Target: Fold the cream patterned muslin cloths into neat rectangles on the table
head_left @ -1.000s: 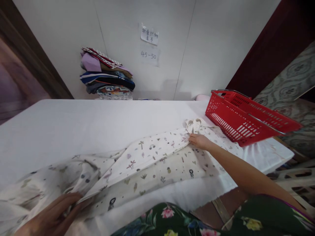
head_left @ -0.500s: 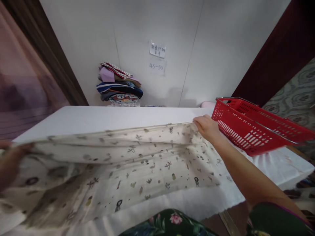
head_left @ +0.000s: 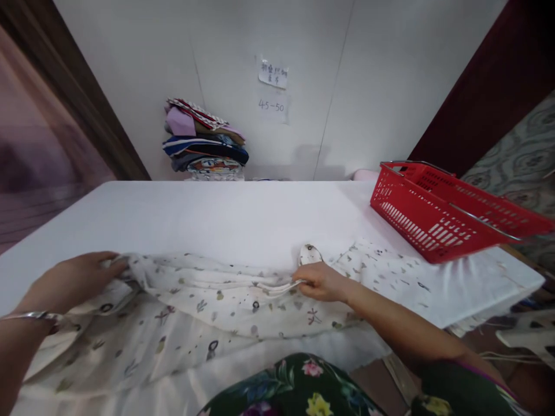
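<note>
A thin whitish cloth with small printed plants and animals lies bunched along the near side of the table. My left hand is closed on its upper left edge, the fingertips tucked into the fabric. Further right, my right hand pinches several gathered layers of the cloth's upper edge. Between the hands the cloth sags in loose folds. Past my right hand, part of it spreads flat toward the basket. The near part drapes toward the table's front edge.
On the white-covered table, a red plastic basket with metal handles stands at the right. A stack of folded fabrics rises against the back wall, left of two paper signs. A pink curtain hangs at the left.
My right hand has moved left and toward me with the cloth's edge. My left hand has come further into view, rightward. The raised, stretched cloth has dropped and bunched between my hands.
</note>
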The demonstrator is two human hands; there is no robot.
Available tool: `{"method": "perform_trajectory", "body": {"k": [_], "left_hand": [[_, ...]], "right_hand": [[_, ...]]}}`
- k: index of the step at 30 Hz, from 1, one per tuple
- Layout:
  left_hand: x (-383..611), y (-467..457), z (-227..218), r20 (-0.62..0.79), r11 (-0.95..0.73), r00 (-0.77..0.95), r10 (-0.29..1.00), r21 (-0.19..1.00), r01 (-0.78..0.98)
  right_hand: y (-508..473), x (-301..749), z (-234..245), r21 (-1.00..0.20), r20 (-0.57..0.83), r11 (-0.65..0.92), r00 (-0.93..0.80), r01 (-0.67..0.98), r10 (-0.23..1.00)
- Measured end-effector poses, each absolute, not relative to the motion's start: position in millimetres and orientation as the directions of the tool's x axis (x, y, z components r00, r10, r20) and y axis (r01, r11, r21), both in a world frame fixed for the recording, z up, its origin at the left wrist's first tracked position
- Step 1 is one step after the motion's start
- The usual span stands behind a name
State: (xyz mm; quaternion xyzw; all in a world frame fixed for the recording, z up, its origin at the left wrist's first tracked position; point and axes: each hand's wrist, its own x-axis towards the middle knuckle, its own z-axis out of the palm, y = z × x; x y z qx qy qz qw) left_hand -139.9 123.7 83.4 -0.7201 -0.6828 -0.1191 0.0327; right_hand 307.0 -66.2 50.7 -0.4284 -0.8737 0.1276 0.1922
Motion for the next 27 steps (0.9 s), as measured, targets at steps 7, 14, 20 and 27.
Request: {"method": "perform_trajectory", "body": {"k": [7,14,20,27], "left_hand": [[-15.4,31.9,109.2,0.264,-0.580,0.519,0.813,0.298,0.758],[70.1,-31.2,53.3,0.103,-0.578,0.675,0.731,0.619,0.532],[75.7,-36.1,39.4,0.040,-0.529,0.653,0.756,0.624,0.575],[59.4,-32.8,49.0,0.106,-0.570,0.672,0.733,0.636,0.521]], "right_hand": [[-52.4,271.7,55.9,-0.283,0.246,0.516,-0.459,0.809,0.854],[-56.7,244.0,51.2,-0.315,0.214,0.475,-0.426,0.822,0.879],[-66.7,257.8,47.8,-0.417,0.244,0.560,-0.506,0.716,0.828],[-39.9,293.3,62.5,-0.393,-0.072,0.569,-0.641,0.722,0.764]]}}
